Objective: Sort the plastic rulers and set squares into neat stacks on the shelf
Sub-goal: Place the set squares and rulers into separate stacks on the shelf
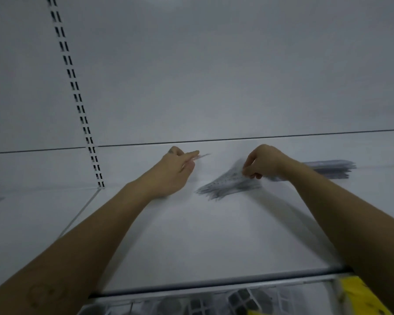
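Left hand (180,165) pinching thin clear plastic piece (201,156), likely for sorting; right hand (263,162) clamped on fanned grey translucent ruler pile (228,186) beneath, steadying it.

Dim, flat, greyish light — no glare anywhere on the white shelf (214,235), only soft shadows under both forearms. Motion blur smears the rulers (228,185) just below the right hand (263,162) and the stack (330,168) beyond it. Wide-angle distortion bends the back panel's seam (259,138) — the bottom edge is unsharp.
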`<state>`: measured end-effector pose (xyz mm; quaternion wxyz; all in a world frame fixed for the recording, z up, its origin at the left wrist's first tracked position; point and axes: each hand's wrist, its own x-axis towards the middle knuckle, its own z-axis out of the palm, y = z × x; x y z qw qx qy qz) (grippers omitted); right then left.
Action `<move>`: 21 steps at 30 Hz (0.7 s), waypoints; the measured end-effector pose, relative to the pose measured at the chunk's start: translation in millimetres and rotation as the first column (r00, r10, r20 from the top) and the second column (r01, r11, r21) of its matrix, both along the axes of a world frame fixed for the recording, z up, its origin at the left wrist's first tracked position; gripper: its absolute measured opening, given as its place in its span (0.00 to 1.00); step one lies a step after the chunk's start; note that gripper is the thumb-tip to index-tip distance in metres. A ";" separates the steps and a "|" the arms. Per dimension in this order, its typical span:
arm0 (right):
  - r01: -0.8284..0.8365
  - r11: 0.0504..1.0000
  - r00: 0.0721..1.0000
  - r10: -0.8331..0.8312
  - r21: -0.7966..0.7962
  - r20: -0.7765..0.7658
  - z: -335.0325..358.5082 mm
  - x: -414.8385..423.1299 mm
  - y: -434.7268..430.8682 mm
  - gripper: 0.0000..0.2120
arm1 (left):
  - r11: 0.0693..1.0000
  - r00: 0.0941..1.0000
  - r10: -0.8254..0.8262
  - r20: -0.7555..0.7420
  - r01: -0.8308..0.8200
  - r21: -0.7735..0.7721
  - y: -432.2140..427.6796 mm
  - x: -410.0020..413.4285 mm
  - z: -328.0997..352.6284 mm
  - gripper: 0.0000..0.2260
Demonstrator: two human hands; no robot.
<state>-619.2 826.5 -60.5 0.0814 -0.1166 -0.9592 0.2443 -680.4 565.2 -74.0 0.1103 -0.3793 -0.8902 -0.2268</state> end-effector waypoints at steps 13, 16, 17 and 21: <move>-0.101 0.990 0.981 0.115 0.096 -0.156 2.8 11.7 28.2 0.10 | 0.995 0.998 0.052 0.046 -0.056 0.085 65.3 0.4 -1.6 0.30; -0.181 0.976 0.974 0.194 0.119 -0.115 -2.2 9.5 16.1 0.10 | 0.994 0.993 0.092 0.068 -0.095 0.045 51.5 -2.6 2.4 0.30; -0.213 0.969 0.969 0.226 0.126 -0.096 -1.3 7.7 9.8 0.10 | 0.993 0.991 0.113 0.072 -0.116 0.035 43.6 -4.2 3.4 0.29; -0.328 0.935 0.936 0.341 0.135 -0.087 9.5 -5.1 -29.9 0.13 | 0.977 0.979 0.171 0.115 -0.183 0.107 8.7 -6.1 7.7 0.28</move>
